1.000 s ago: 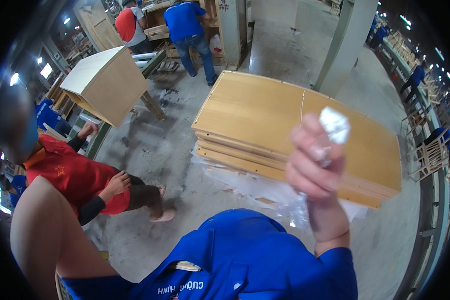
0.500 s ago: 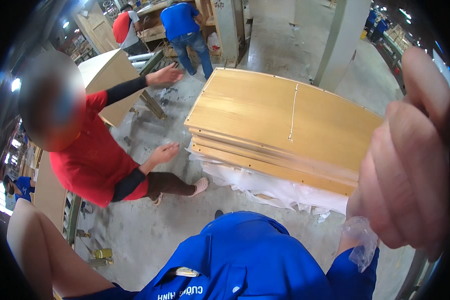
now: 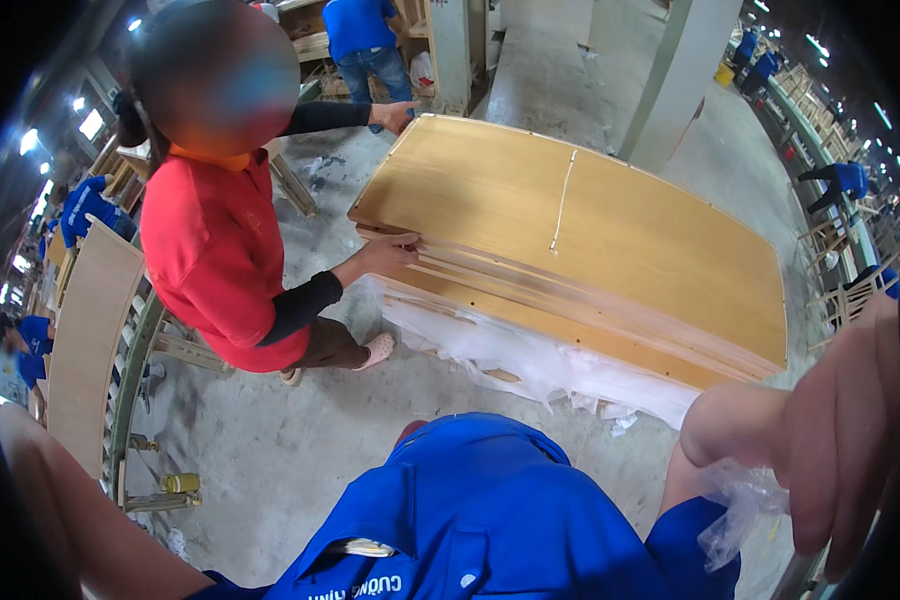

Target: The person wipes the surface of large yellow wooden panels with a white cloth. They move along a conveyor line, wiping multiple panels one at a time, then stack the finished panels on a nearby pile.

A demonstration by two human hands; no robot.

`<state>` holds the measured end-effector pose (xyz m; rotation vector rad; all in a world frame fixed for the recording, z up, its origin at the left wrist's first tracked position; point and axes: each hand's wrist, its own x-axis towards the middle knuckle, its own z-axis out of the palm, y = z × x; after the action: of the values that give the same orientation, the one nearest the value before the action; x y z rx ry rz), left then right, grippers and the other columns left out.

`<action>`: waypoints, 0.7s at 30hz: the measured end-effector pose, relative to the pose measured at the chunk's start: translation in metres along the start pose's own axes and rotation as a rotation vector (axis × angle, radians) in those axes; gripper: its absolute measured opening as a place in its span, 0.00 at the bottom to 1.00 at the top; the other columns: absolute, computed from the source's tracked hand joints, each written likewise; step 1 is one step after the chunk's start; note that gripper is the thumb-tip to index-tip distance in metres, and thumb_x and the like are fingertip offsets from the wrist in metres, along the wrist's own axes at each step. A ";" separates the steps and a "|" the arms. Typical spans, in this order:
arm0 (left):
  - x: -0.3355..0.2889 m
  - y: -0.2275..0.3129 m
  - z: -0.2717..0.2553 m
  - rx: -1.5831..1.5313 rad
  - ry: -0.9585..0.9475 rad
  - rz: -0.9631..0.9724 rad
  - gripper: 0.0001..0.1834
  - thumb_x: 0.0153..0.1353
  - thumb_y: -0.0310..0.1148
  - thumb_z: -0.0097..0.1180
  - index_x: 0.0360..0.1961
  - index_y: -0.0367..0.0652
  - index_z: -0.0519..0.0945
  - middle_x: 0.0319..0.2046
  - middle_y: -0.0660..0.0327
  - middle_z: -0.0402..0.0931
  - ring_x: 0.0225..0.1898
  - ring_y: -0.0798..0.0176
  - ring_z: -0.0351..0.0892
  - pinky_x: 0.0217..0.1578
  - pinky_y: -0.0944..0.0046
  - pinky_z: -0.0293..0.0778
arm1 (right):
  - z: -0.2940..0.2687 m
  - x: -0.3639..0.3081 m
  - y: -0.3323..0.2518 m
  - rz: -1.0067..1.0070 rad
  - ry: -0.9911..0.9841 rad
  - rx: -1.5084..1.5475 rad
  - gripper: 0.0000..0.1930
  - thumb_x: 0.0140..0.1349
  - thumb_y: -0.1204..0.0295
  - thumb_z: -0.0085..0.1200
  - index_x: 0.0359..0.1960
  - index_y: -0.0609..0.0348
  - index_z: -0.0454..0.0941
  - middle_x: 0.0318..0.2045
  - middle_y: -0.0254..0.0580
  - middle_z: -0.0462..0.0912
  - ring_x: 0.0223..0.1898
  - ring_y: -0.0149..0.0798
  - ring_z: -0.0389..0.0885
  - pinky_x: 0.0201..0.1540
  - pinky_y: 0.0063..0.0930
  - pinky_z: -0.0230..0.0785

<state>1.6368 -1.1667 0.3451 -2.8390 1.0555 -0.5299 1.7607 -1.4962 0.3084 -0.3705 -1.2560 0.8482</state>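
Note:
My right hand [image 3: 840, 430] is raised large and close at the right edge, bent at the wrist. Its fingers hang downward, loosely stretched, with nothing visible in them. Clear plastic film [image 3: 742, 505] clings around that wrist. Along the lower left rim my bare left forearm [image 3: 90, 525] shows, but its hand lies outside the picture. Ahead stands a stack of light-brown wooden panels [image 3: 490, 190], the top one having a bowed far edge and a white strip [image 3: 565, 200] across it. A co-worker in red [image 3: 215, 250] grips the stack's left end with both hands.
White foam sheeting [image 3: 530, 365] hangs under the stack. A grey pillar [image 3: 685, 85] rises behind it. At left, a pale board [image 3: 95, 340] rests on a roller conveyor [image 3: 135, 400]. Other people in blue work at the far left, back and right.
The co-worker has stepped to the stack; the hands that were in the air now touch its left end. My right hand has dropped lower, its curled fingers loosening downward. My view has shifted slightly.

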 end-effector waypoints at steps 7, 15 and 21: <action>-0.007 0.012 0.011 0.022 0.099 -0.049 0.05 0.59 0.28 0.48 0.36 0.41 0.74 0.34 0.60 0.73 0.37 0.65 0.71 0.39 0.70 0.67 | 0.040 -0.006 0.001 0.029 0.025 -0.101 0.12 0.61 0.74 0.50 0.35 0.56 0.56 0.26 0.43 0.71 0.13 0.32 0.71 0.11 0.21 0.61; -0.025 0.028 0.009 -0.013 0.207 -0.024 0.06 0.59 0.29 0.48 0.37 0.42 0.74 0.35 0.60 0.73 0.38 0.65 0.71 0.40 0.69 0.67 | 0.081 -0.012 0.034 0.067 0.099 -0.110 0.12 0.61 0.75 0.50 0.36 0.55 0.56 0.24 0.43 0.70 0.12 0.31 0.70 0.10 0.20 0.61; -0.041 0.027 0.002 -0.067 0.254 -0.045 0.07 0.60 0.29 0.48 0.38 0.42 0.75 0.35 0.60 0.73 0.38 0.64 0.72 0.40 0.69 0.67 | 0.096 -0.002 0.053 0.031 0.121 -0.073 0.12 0.62 0.75 0.49 0.36 0.55 0.56 0.23 0.42 0.70 0.11 0.30 0.69 0.10 0.20 0.60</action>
<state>1.5917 -1.1615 0.3263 -2.9166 1.0646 -0.8963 1.6519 -1.4815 0.3007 -0.4935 -1.1733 0.7962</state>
